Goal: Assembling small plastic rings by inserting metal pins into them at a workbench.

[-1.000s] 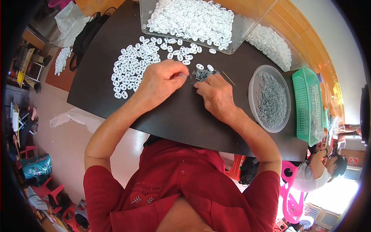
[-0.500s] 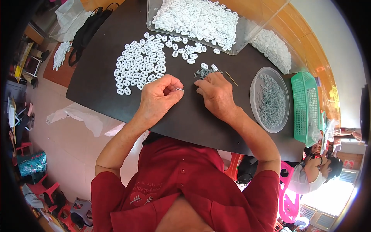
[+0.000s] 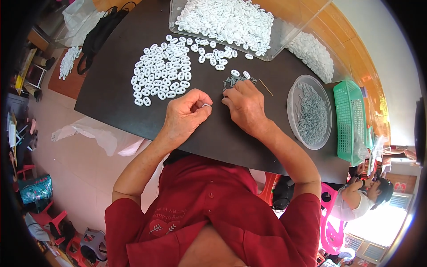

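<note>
My left hand point(image 3: 184, 113) is closed in a pinch over the dark table, thumb against fingertips. Between them shows the edge of a small white oval piece point(image 3: 205, 105). To its right, my right hand point(image 3: 244, 104) reaches palm down with curled fingers at the near side of a small heap of grey screws point(image 3: 232, 81). Its fingertips are partly hidden, so what they grip cannot be made out. Two loose white ovals, one of them a two-holed piece point(image 3: 235, 72), lie just beyond the heap. A wide spread of white two-holed pieces point(image 3: 162, 71) covers the table beyond my left hand.
A clear bin point(image 3: 222, 33) heaped with white pieces stands at the far side. On the right are a round tub point(image 3: 291, 113) of grey screws and a green basket point(image 3: 342, 120). A thin stick point(image 3: 266, 87) lies near the screws. Another person point(image 3: 356, 200) sits at lower right.
My right hand has shifted slightly left and toward me at the screw heap. My left hand keeps its pinch on the white piece, nearly in place.
</note>
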Demonstrator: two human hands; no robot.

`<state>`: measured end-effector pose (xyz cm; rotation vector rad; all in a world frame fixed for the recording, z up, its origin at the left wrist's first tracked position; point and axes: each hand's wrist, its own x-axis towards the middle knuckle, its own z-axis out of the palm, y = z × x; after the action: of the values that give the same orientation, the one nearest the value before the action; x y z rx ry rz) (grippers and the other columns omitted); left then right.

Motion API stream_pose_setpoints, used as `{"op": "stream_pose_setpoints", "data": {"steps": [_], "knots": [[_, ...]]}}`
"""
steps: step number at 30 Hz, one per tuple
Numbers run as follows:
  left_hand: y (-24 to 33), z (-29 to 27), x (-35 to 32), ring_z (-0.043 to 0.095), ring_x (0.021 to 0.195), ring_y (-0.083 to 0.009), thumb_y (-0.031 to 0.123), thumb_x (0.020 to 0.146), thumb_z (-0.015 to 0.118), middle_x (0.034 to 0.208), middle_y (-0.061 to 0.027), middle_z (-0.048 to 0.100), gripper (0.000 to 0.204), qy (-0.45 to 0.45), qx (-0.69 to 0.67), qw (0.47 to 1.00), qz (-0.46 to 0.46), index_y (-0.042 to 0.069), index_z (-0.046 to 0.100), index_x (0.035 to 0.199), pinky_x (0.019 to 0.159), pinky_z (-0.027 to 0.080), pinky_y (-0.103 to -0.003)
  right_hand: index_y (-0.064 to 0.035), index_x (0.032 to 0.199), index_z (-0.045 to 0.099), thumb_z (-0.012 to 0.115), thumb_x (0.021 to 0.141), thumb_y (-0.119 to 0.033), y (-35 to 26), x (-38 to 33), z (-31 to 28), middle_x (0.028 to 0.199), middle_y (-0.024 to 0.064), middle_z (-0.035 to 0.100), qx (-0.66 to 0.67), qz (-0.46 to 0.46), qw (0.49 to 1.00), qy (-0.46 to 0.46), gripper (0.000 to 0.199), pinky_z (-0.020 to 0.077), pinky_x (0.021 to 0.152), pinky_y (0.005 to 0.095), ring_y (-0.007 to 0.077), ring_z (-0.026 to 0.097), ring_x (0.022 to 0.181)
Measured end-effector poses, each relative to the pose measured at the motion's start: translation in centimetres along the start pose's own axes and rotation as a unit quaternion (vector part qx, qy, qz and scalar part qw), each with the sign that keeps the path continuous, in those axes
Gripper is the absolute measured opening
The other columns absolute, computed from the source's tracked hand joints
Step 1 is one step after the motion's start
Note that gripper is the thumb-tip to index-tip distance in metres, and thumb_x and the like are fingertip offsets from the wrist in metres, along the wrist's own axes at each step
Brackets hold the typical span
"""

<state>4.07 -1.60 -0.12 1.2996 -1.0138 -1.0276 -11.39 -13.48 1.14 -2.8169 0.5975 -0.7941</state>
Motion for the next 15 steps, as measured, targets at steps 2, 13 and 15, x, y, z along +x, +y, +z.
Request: {"op": "stream_pose_setpoints", "data": {"steps": [2,13,15], "knots": [[-0.2,-0.2,-0.1,0.052,0.063,-0.0039,-0.001,0.082,0.060,0.075,0.0001,0.057,0.014,-0.009,0.039,0.999,0.025,0.000,0.058,0.096,0.057,0.043,-0.017,-0.0041,0.075,0.060,0.069,0.065,-0.001,0.1,0.0,0.5,0.071,0.0072,0.052,-0.008,-0.011,1.000,0.003,0.014,0.0434,0.059,0.0366,0.0262,0.052,0.069],[-0.1,0.0,-0.3,0.053,0.066,-0.0053,0.005,0.083,0.063,0.076,-0.0010,0.060,0.016,0.027,-0.073,0.997,0.008,-0.001,0.063,0.098,0.059,0.043,-0.017,-0.0032,0.072,0.055,0.064,0.068,0.004,-0.1,0.2,0.4,0.070,0.0095,0.051,-0.012,-0.050,0.998,0.027,0.012,0.0425,0.058,0.0384,0.0284,0.050,0.066],[0.0,0.0,-0.3,0.054,0.066,-0.0056,0.005,0.083,0.064,0.076,-0.0013,0.060,0.017,0.012,-0.073,0.997,0.013,0.000,0.063,0.099,0.059,0.043,-0.017,-0.0021,0.074,0.056,0.063,0.071,0.004,-0.6,0.3,-0.5,0.069,0.0099,0.053,0.046,-0.017,0.997,0.052,0.010,0.0439,0.058,0.0354,0.0263,0.053,0.064]]}}
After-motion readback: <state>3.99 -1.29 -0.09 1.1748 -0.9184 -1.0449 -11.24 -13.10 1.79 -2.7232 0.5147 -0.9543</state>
